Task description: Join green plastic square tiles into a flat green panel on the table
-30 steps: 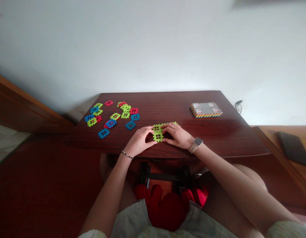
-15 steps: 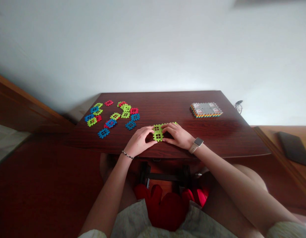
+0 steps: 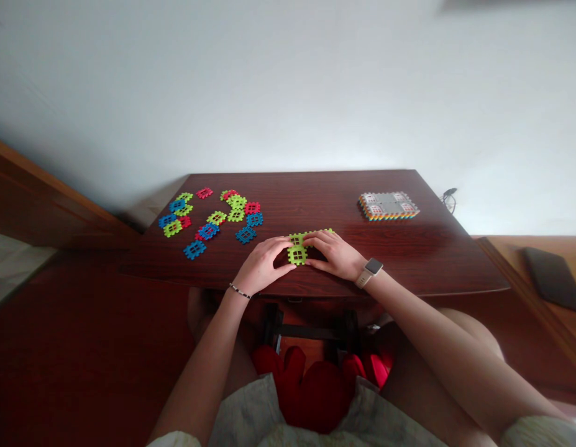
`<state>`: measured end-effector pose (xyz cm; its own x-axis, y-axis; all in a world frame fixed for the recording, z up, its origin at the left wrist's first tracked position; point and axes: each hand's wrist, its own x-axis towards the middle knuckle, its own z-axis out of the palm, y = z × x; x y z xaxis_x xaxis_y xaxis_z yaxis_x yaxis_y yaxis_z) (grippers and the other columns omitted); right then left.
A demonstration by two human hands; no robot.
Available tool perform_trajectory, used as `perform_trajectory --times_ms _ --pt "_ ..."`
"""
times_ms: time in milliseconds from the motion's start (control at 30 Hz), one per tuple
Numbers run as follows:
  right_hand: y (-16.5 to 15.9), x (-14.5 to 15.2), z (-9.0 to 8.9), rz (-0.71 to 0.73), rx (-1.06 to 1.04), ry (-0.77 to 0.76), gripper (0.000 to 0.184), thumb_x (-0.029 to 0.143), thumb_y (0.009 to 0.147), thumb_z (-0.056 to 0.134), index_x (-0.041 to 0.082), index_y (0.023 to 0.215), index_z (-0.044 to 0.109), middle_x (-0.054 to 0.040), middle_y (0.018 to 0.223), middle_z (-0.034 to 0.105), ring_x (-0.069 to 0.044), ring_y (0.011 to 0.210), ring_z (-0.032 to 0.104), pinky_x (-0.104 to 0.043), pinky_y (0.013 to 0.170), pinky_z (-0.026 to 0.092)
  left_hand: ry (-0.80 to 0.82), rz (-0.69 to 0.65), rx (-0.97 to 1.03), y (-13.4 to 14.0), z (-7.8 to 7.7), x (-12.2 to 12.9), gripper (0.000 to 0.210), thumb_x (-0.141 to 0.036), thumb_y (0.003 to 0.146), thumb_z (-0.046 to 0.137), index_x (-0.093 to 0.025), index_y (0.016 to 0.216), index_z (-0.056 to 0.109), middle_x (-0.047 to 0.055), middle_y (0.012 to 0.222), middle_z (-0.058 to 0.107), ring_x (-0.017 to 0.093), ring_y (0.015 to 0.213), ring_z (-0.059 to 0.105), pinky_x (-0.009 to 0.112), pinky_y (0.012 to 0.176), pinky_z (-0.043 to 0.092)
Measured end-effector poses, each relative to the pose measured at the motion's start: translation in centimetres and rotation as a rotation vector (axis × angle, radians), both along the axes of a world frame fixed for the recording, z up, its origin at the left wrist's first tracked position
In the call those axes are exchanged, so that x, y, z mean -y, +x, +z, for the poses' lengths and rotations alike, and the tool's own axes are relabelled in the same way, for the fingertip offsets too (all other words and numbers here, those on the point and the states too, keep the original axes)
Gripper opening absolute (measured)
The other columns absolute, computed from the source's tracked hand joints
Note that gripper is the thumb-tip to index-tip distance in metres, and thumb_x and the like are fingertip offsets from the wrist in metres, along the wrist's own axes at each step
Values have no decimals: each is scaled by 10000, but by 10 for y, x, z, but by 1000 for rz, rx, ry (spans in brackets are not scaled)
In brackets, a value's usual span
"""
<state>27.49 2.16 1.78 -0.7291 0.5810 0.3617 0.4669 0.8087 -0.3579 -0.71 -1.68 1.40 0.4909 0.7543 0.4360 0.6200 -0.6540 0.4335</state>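
Near the front edge of the table, joined green interlocking building tiles [image 3: 297, 255] with window-like openings lie between my two hands. My left hand [image 3: 265, 264] grips them from the left, its thumb at the lower corner and its fingers at the upper part. From the right, my right hand [image 3: 334, 253] holds the same piece, fingers laid over the top and thumb along the lower edge. A notched green strip sticks out beyond the right fingers; the rest of it is hidden under that hand.
Loose blue tiles [image 3: 195, 249], green tiles [image 3: 173, 229] and red tiles [image 3: 204, 193] are scattered over the table's left side. A neat stack of tiles [image 3: 390, 205] with a grey top stands at the right back. Behind the dark wooden table [image 3: 310, 192] rises a pale wall.
Both hands stay almost in place. The left fingers have shifted slightly to the right over the upper part of the green tiles.
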Motion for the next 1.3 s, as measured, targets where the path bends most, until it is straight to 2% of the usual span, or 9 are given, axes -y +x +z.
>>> perform_trajectory --times_ms 867,1300 --pt "0 2 3 -5 -3 -19 365 479 1076 671 271 1375 691 -155 1436 703 -371 1316 654 -620 1144 508 -21 -4 -30 2 6 3 382 -298 988 794 -284 1353 684 85 1499 695 295 1426 649 543 1247 523" --pt "0 1 3 8 0 -12 361 479 1089 656 248 1365 689 -153 1432 699 -361 1323 646 -604 1154 506 -21 0 -36 3 7 3 358 -288 990 788 -280 1334 692 83 1500 693 294 1422 648 541 1249 520"
